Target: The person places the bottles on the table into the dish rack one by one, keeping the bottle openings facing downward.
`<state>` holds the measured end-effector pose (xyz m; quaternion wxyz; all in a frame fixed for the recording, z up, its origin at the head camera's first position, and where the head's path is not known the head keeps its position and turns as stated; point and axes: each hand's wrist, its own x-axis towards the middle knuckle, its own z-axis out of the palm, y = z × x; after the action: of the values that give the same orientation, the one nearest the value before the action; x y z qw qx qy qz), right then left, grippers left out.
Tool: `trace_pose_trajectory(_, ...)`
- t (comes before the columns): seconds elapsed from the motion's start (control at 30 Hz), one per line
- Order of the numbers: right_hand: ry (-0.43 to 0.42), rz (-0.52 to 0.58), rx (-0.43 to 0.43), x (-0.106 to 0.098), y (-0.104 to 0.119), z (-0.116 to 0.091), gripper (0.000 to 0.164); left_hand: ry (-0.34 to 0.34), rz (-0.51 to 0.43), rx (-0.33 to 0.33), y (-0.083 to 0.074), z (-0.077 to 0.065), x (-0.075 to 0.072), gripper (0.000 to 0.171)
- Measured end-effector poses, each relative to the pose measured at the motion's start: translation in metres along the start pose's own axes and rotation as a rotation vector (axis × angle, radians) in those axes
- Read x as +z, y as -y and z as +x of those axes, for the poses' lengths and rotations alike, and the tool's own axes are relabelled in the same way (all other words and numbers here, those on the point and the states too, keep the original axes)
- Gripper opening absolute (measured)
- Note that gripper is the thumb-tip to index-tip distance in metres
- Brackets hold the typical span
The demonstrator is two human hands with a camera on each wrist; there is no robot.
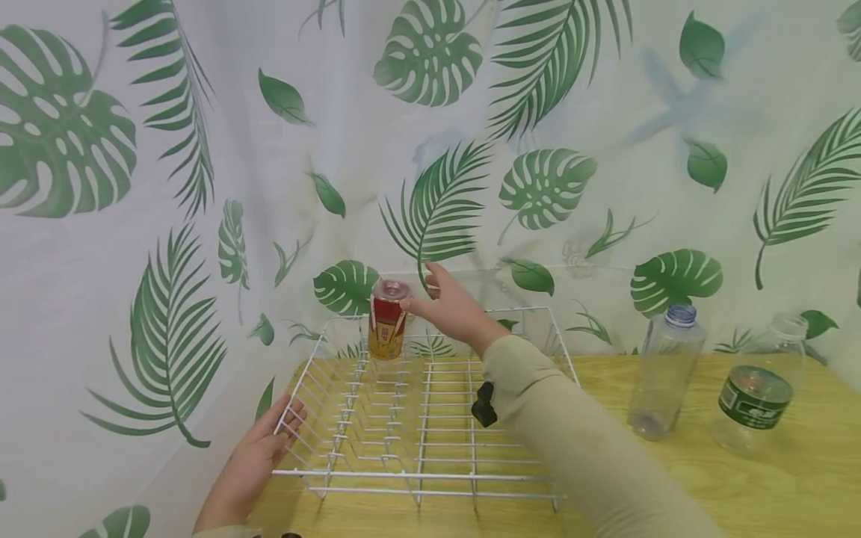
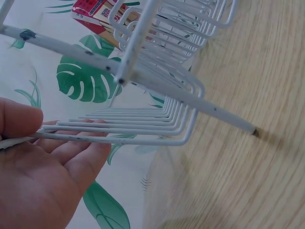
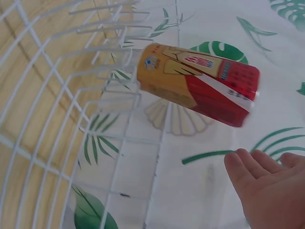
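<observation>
A white wire dish rack (image 1: 418, 475) stands on the wooden table. My left hand (image 1: 258, 441) holds its left side, and in the left wrist view the thumb lies over the edge wire with the fingers (image 2: 88, 157) beneath. At the rack's back left, a red and yellow drink can (image 1: 387, 329) sits among the wires, upright in the head view. Just right of the can is my right hand (image 1: 452, 305), its thumb overlapping the can's edge in that view. The right wrist view shows a gap between the can (image 3: 200, 83) and the extended fingers (image 3: 245, 167).
To the rack's right stand a clear bottle with a blue neck (image 1: 662, 373) and a clear bottle with a green label (image 1: 755, 400). A leaf-patterned sheet (image 1: 430, 127) hangs behind and to the left. The table (image 1: 760, 493) extends right and forward.
</observation>
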<state>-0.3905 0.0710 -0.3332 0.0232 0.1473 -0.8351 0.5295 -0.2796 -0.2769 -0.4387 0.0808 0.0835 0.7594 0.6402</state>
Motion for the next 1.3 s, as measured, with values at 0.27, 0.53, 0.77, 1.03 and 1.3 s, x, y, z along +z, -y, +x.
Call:
trace_pose_trajectory(0.27,0.072,-0.053,-0.105,-0.049,0.020,-0.044,0.092,0.004,0.006,-0.003,0.002,0.002,0.000,0.065)
trace_pose_trajectory(0.53,0.039,-0.109,-0.208,-0.097,0.031,-0.107,0.087,0.014,-0.010,-0.020,0.007,0.001,0.004,0.066)
trace_pose_trajectory(0.77,-0.086,-0.184,-0.332,-0.130,0.016,-0.172,0.080,-0.007,0.007,-0.012,0.005,0.001,0.001,0.064)
trace_pose_trajectory(1.03,-0.249,-0.164,-0.384,-0.157,-0.021,-0.226,0.085,0.000,0.011,-0.016,0.001,-0.002,-0.004,0.060)
trace_pose_trajectory(1.3,-0.495,-0.109,-0.264,-0.177,-0.071,-0.251,0.082,0.004,0.007,-0.023,-0.001,0.000,-0.001,0.062)
